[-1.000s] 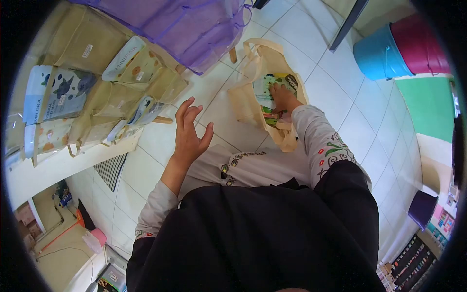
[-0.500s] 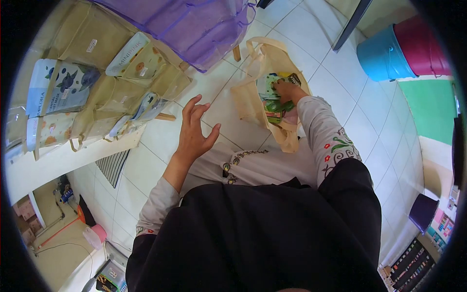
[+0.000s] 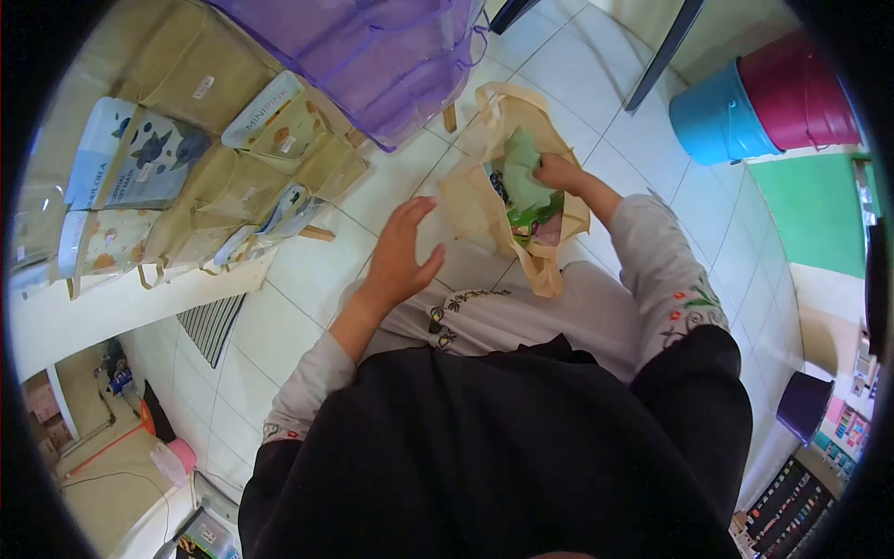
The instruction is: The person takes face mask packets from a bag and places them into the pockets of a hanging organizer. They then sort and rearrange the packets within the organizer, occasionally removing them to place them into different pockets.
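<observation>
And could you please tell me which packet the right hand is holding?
The pale green packet, its edge pinched in the right hand; the other packets lie lower in the bag, out of its grip.

Left hand (image 3: 399, 253), one; right hand (image 3: 561, 174), one; cream tote bag (image 3: 466, 200), one; held green packet (image 3: 525, 172), one; blue bucket (image 3: 712, 116), one; magenta bucket (image 3: 793, 93), one (the buckets number two in all); purple organizer (image 3: 382, 61), one.

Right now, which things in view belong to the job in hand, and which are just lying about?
In the job:
- right hand, pinching a green packet
- left hand, open
- cream bag, under the right hand
- perhaps the beige pocket organizer

Seemingly just lying about:
- blue bucket
- dark red bucket
</observation>
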Available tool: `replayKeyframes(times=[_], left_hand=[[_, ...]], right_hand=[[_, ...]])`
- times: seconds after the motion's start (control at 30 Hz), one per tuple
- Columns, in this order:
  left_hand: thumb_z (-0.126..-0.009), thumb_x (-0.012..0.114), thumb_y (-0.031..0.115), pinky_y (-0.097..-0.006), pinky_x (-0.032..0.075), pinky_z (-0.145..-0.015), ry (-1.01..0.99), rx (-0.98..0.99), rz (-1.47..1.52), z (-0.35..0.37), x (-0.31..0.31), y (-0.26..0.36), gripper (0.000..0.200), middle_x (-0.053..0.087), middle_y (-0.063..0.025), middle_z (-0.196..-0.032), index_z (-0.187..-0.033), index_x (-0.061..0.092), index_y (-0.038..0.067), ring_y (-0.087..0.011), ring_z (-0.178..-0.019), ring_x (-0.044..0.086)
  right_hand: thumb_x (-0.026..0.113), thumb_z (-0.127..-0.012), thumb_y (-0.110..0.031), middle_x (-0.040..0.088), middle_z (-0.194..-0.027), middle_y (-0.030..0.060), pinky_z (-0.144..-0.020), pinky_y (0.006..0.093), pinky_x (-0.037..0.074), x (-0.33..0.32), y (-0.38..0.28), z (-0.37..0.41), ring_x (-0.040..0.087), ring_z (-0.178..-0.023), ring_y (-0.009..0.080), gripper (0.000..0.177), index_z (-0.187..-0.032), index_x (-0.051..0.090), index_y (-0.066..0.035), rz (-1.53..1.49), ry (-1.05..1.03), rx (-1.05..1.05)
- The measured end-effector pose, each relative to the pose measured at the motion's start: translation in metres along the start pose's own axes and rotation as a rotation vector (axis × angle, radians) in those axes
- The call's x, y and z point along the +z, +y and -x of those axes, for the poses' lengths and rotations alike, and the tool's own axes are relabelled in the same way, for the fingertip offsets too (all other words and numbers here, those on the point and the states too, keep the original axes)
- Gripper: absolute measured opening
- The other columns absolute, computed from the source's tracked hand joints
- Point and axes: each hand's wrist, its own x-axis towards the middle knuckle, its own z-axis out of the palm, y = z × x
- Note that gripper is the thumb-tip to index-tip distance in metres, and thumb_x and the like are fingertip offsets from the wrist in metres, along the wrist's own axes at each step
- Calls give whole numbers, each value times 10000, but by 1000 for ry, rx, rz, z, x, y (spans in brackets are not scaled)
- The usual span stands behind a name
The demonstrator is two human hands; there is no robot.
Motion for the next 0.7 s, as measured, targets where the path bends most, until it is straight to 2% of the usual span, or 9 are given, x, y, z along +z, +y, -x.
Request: replayKeyframes(times=[0.1, 0.17, 0.3, 0.37, 0.4, 0.53, 0.57, 0.6, 0.7], left_hand=[[-695, 723, 162, -426, 317, -1036, -74, 88, -15, -15, 9, 14, 757, 382, -220, -1318, -1329, 333, 21, -387, -1231, 367], [-670, 769, 218, -440, 280, -1063, -86, 100, 30, -26, 14, 29, 864, 294, -226, -1391, -1361, 288, 23, -381, -1295, 301], [-629, 813, 304, -426, 233, -1089, 132, 134, 43, -41, 15, 54, 983, 200, -268, -1427, -1384, 248, 26, -397, -1346, 203], [-621, 826, 317, -418, 235, -1088, 294, 134, 213, -45, 9, 57, 1008, 175, -277, -1434, -1391, 240, 36, -394, -1359, 174], [-656, 795, 229, -424, 296, -1050, 293, 113, 218, -45, 0, 55, 1045, 191, -252, -1430, -1403, 92, 25, -389, -1309, 281], [-804, 653, 99, -333, 425, -909, 271, -88, 580, -27, -32, 43, 663, 481, -145, -1256, -1347, 285, 6, -214, -1106, 504], [-827, 624, 94, -329, 426, -908, 307, -116, 696, -20, -40, 42, 608, 496, -140, -1237, -1337, 305, 5, -212, -1098, 511], [-850, 596, 90, -325, 427, -906, 341, -147, 815, -11, -45, 41, 555, 512, -135, -1219, -1328, 325, 4, -211, -1090, 518], [-893, 527, 66, -330, 449, -908, 459, -258, 1261, -1, -58, 51, 438, 525, -124, -1210, -1299, 371, 13, -217, -1086, 536]], right_hand=[[525, -784, -132, 642, -938, 183, -743, 348, 505, -34, -38, 46, 627, -856, 243, 364, -1066, 567, 93, -548, -55, 133], [508, -802, -117, 629, -983, 137, -773, 322, 491, -64, -87, 90, 610, -861, 204, 369, -1101, 550, 95, -547, -88, -36], [511, -829, -80, 615, -1032, 107, -809, 308, 472, -81, -186, 143, 584, -930, 172, 354, -1156, 536, 55, -485, -96, -51], [529, -871, -253, 588, -1093, 188, -842, 332, 459, -70, -227, 154, 592, -982, 241, 421, -1170, 547, 43, -431, -68, -169], [514, -883, -302, 551, -1136, 196, -875, 347, 434, -62, -243, 158, 555, -1033, 257, 450, -1191, 543, 25, -438, -46, -259], [429, -915, -476, 419, -1263, 202, -983, 405, 335, -38, -274, 148, 413, -1180, 318, 547, -1267, 526, -68, -394, 49, -556], [400, -920, -513, 391, -1283, 197, -1003, 418, 309, -32, -277, 140, 379, -1201, 332, 567, -1284, 522, -96, -362, 74, -617], [503, -906, -415, 422, -1243, 189, -1005, 425, 299, -25, -282, 139, 404, -1144, 349, 442, -1241, 565, -132, -210, 259, -687], [653, -835, -267, 420, -1246, 198, -975, 410, 356, -8, -286, 126, 402, -1155, 327, 426, -1213, 557, -96, -41, 513, -792]])
